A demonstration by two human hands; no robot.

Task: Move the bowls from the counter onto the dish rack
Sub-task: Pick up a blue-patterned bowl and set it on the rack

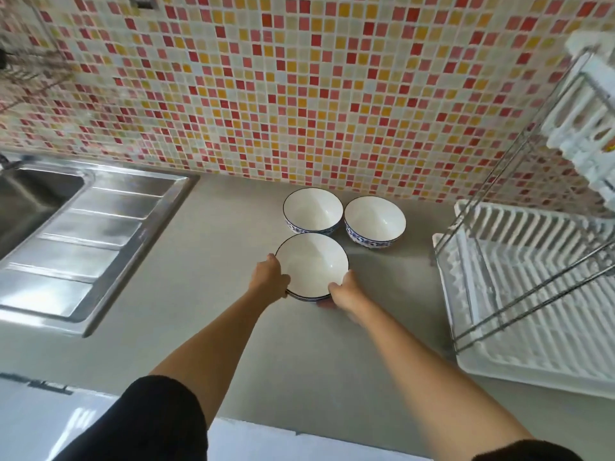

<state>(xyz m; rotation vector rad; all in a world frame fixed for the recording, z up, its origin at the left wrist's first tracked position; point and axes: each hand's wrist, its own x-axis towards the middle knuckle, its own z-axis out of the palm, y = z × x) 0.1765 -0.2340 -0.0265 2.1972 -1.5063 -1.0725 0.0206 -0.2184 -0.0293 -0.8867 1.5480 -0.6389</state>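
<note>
Three white bowls with blue rims and blue patterned sides sit on the grey counter [206,294]. The nearest bowl [311,264] is gripped on both sides: my left hand [270,277] holds its left rim and my right hand [346,292] holds its lower right rim. Whether it rests on the counter or is just off it I cannot tell. Behind it, close to the tiled wall, stand a second bowl [312,210] and a third bowl [374,221], side by side. The white dish rack [532,294] with a chrome wire frame stands at the right and holds no dishes.
A steel sink with a ribbed drainboard [86,241] fills the left of the counter. A white cutlery holder [585,128] hangs on the rack's upper right frame. The mosaic tile wall [299,88] rises behind the bowls. The counter's front edge runs across the bottom.
</note>
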